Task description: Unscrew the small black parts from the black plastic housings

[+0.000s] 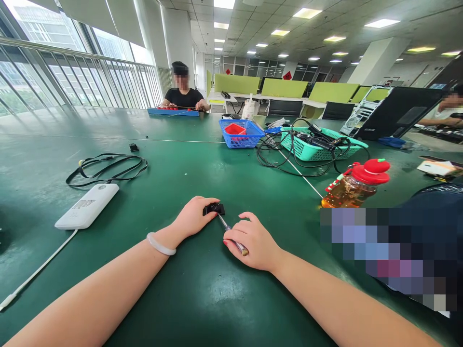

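My left hand point(195, 216) is closed on a small black part point(216, 208), thumb and fingers pinching its left side on the green table point(173, 284). What kind of part it is does not show clearly. In my right hand point(255, 241) is a slim screwdriver point(241, 248), its handle pointing back toward me. The metal tip of the tool meets the near edge of the black part, close to my left thumb. My right fingers wrap round the handle, with the index finger bent above it.
At left lie a white power bank point(88, 206), a coiled black cable point(108, 168) and another small black piece point(133, 147). Further back stand a blue basket point(240, 140) and a teal basket point(307, 153) of cables. A red-lidded bottle point(352, 190) is at right. A person point(184, 99) sits across the table.
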The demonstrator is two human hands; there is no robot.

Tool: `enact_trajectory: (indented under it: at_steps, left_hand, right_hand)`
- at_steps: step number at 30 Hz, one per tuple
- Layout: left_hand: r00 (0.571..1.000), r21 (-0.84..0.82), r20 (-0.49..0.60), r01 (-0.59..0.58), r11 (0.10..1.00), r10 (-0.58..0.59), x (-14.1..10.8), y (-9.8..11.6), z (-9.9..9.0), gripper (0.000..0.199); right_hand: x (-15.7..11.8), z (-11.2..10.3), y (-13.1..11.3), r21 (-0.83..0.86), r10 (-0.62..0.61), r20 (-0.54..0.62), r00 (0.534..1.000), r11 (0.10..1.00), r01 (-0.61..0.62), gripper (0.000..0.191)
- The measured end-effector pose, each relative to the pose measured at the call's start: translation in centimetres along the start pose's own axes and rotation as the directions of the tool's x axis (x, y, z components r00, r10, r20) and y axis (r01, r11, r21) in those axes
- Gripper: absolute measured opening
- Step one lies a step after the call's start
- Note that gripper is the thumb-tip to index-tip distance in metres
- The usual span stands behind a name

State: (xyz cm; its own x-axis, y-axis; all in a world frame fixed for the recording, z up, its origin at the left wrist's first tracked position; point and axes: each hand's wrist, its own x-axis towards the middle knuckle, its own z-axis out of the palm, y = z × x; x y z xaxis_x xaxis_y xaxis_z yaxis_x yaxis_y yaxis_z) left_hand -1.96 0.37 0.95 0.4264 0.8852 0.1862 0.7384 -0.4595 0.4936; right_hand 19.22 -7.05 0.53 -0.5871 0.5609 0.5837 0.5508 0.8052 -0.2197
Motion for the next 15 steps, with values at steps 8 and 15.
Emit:
enact_trajectory:
  at_steps: [8,15]
  left_hand:
    - [1.0,0.0,0.014,0.01,1.0,-0.01,-0.02,0.26,-0.14,0.041]
    - [1.0,0.002,0.011,0.011,1.0,-0.011,-0.02,0.22,-0.07,0.04]
  right_hand:
    - [-0.08,0.04,0.06,-0.004,-0.017,-0.013,1.0,1.0,0.017,0.019]
    - [-0.02,0.11,0.04,-0.004,-0.019,-0.021,1.0,1.0,0.019,0.02]
